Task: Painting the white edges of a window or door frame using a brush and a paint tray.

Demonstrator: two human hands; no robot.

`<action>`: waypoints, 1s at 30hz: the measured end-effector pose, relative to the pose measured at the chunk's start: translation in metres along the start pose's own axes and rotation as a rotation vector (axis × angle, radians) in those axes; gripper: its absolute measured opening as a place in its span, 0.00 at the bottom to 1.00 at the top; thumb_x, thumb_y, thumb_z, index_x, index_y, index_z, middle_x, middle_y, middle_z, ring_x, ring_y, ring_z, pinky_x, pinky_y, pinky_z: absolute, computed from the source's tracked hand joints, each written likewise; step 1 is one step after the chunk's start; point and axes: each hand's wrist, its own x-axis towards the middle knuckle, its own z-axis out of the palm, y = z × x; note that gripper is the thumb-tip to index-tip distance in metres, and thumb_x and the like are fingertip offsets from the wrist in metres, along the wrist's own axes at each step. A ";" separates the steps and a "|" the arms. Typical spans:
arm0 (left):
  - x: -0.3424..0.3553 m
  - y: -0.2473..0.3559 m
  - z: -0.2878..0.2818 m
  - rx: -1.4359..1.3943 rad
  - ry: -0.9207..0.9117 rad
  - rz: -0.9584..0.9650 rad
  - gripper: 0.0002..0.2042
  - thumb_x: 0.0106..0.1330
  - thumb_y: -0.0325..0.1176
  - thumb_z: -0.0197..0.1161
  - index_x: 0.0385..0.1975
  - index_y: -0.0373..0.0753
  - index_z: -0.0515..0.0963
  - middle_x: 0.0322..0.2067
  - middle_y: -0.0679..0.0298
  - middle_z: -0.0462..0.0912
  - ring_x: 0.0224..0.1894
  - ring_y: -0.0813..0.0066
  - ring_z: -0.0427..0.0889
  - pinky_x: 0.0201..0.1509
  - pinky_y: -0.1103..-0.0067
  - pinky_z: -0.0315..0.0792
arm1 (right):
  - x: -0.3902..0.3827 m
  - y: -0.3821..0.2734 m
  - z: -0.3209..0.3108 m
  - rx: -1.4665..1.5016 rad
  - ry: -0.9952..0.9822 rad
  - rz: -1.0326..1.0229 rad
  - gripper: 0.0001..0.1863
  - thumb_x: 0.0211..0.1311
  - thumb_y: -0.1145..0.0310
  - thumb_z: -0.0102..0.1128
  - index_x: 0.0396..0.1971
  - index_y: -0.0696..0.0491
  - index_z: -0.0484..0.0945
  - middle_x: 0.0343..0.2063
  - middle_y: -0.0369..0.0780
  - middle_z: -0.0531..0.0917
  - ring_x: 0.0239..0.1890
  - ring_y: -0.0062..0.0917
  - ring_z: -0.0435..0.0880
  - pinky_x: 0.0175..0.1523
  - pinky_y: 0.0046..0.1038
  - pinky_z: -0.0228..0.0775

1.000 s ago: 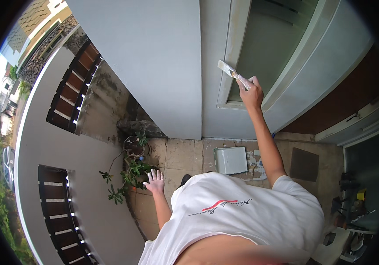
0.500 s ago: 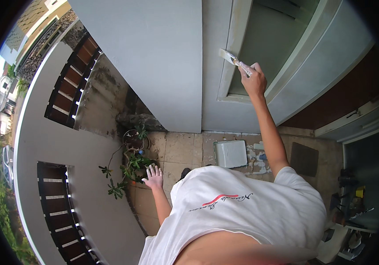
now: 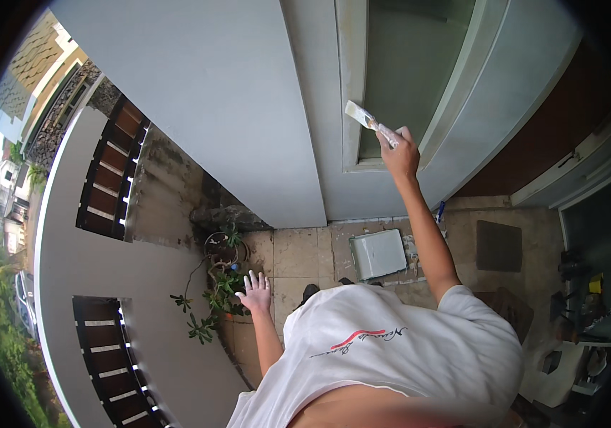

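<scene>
My right hand (image 3: 400, 152) is closed round the handle of a paintbrush (image 3: 364, 117) smeared with white paint. The bristles are at the left upright of the white window frame (image 3: 349, 78); whether they touch it I cannot tell. Behind the brush is the window's glass pane (image 3: 412, 68). White paint marks the fingers of both hands. My left hand (image 3: 255, 292) hangs low on the left, fingers spread and holding nothing, close above a leafy potted plant (image 3: 223, 285). On the tiled floor below the window lies a paint tray (image 3: 379, 255) with white paint in it.
A pale grey wall (image 3: 206, 93) juts out left of the window. Further left runs a low white wall (image 3: 170, 285) with slatted brown panels (image 3: 111, 171). A dark mat (image 3: 499, 246) lies on the floor at right, near a door (image 3: 534, 157). Cluttered items (image 3: 583, 357) stand at lower right.
The view has shifted and turned slightly. My right hand and the brush have moved a little down along the window frame's left upright. My left hand stays spread and low.
</scene>
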 end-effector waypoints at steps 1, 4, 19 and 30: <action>0.000 -0.003 0.004 0.002 -0.013 0.003 0.34 0.55 0.64 0.27 0.59 0.51 0.47 0.59 0.69 0.53 0.61 0.59 0.48 0.61 0.64 0.44 | -0.016 0.020 -0.006 0.016 -0.027 0.043 0.10 0.48 0.61 0.57 0.29 0.47 0.79 0.21 0.38 0.71 0.24 0.34 0.74 0.28 0.32 0.66; 0.000 -0.017 0.013 0.106 -0.047 -0.094 0.34 0.56 0.64 0.26 0.58 0.49 0.49 0.59 0.67 0.52 0.61 0.58 0.47 0.61 0.64 0.42 | -0.084 0.080 -0.021 0.049 -0.094 0.220 0.12 0.48 0.61 0.56 0.30 0.51 0.78 0.24 0.42 0.76 0.28 0.37 0.76 0.31 0.31 0.66; 0.010 -0.243 0.030 0.953 -0.016 -0.691 0.33 0.57 0.63 0.28 0.58 0.48 0.51 0.57 0.61 0.55 0.56 0.54 0.56 0.58 0.62 0.50 | -0.365 0.295 -0.027 -0.148 -0.613 1.136 0.15 0.53 0.60 0.49 0.34 0.56 0.73 0.30 0.48 0.78 0.35 0.41 0.76 0.38 0.37 0.68; -0.016 -0.222 -0.178 1.268 0.529 -0.718 0.33 0.57 0.63 0.29 0.58 0.47 0.48 0.55 0.56 0.58 0.48 0.51 0.65 0.48 0.63 0.61 | -0.503 0.485 0.125 -0.462 -1.036 0.912 0.08 0.50 0.69 0.46 0.28 0.52 0.74 0.25 0.43 0.79 0.31 0.34 0.79 0.33 0.34 0.71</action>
